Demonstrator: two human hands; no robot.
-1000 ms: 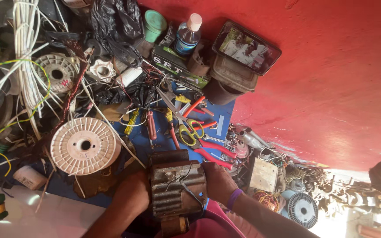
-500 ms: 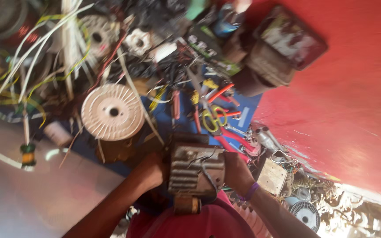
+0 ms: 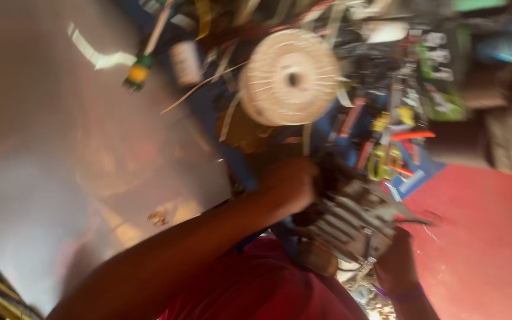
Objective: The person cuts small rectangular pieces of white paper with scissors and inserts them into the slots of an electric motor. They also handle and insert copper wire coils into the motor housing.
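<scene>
Low in the middle of the blurred head view, both hands close on a ribbed grey metal block, a finned casing of some motor-like part, tilted so that its ridges run down toward the right. The left hand is curled over the block's upper left end, fingers wrapped and pressed against it, the forearm running down to the lower left corner across a red garment. The right hand grips the block's lower right end from beneath, fingers closed on it, with a purple band at the wrist. A thin dark wire juts out from the block toward the right, over the red floor. Just above the left hand lies a round white spool, flat face up with a dark hole at its centre, resting on a blue mat. Right of the spool, near the block, a heap of hand tools with red, yellow and orange handles lies jumbled together; single tools cannot be told apart in the blur. Well off to the upper left, a screwdriver with a green and yellow handle lies on a pale grey surface.
</scene>
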